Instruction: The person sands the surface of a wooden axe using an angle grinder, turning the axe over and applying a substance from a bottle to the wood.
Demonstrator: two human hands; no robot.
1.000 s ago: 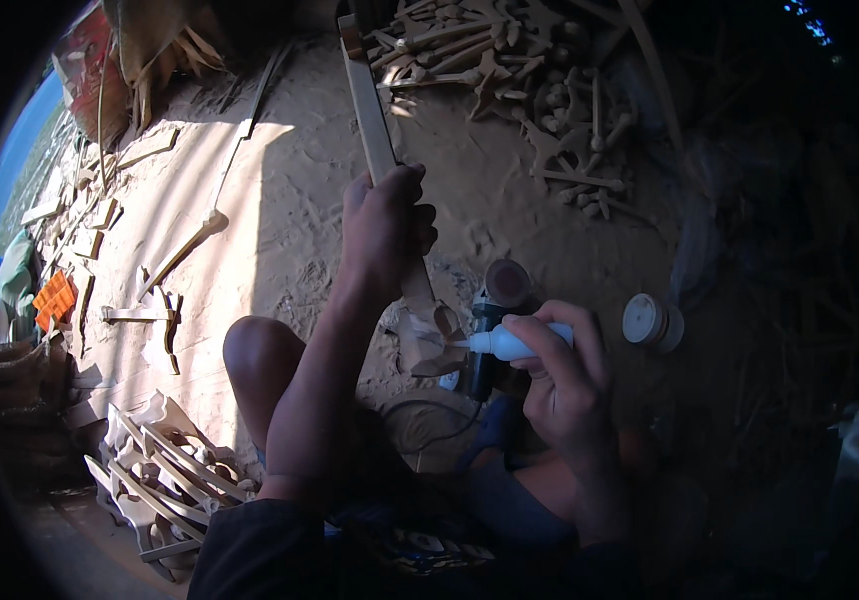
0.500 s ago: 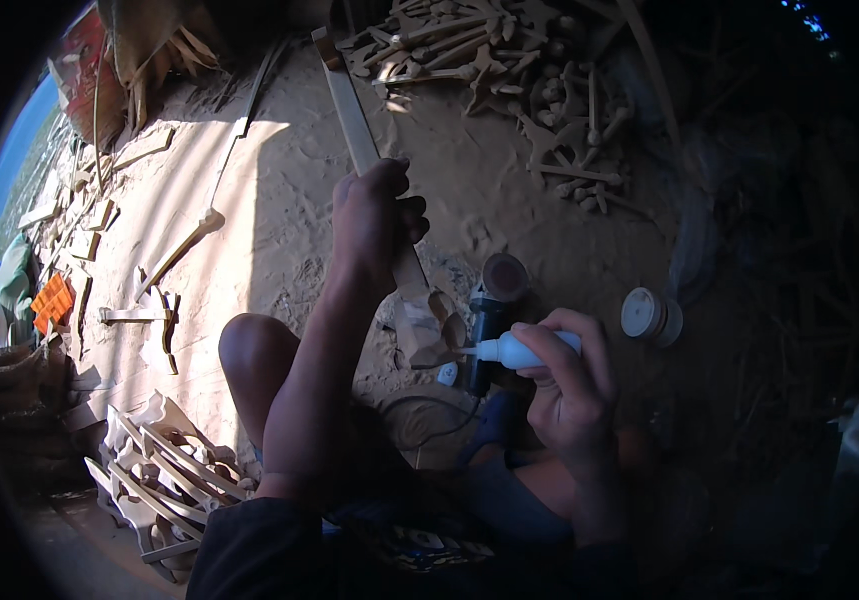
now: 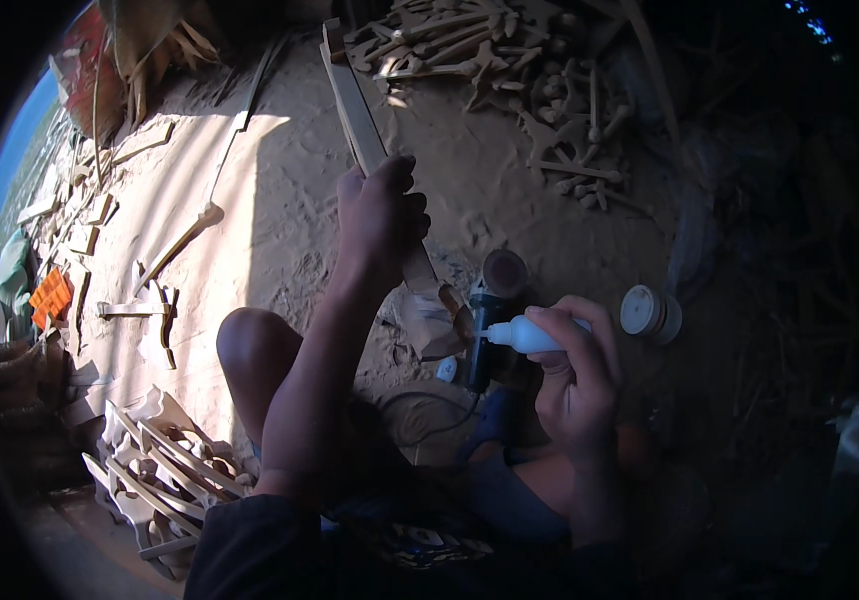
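My left hand (image 3: 382, 215) is wrapped round the middle of a long pale wooden piece (image 3: 357, 112), which slants from the upper middle down toward me. Its lower end widens into a carved, hollowed head (image 3: 436, 325). Between the fingers and thumb of my right hand (image 3: 581, 375) is a small white squeeze bottle (image 3: 534, 334), lying sideways with its narrow nozzle pointing left. The nozzle tip is right at the edge of the carved head; whether it touches, I cannot tell. Just behind them a dark power tool with a round disc (image 3: 504, 274) rests on the ground.
Piled wooden pieces (image 3: 449, 45) lie at the far middle, and another stack (image 3: 159, 470) sits near left. A round white container (image 3: 641, 312) stands to the right. Loose wooden parts (image 3: 164, 310) and an orange object (image 3: 50, 298) are on the left. A cord (image 3: 429, 440) curls near my feet.
The wooden piece has turned slightly in my left hand, showing more of its side, and its head has shifted a little right. My right hand and the bottle have moved slightly right and up.
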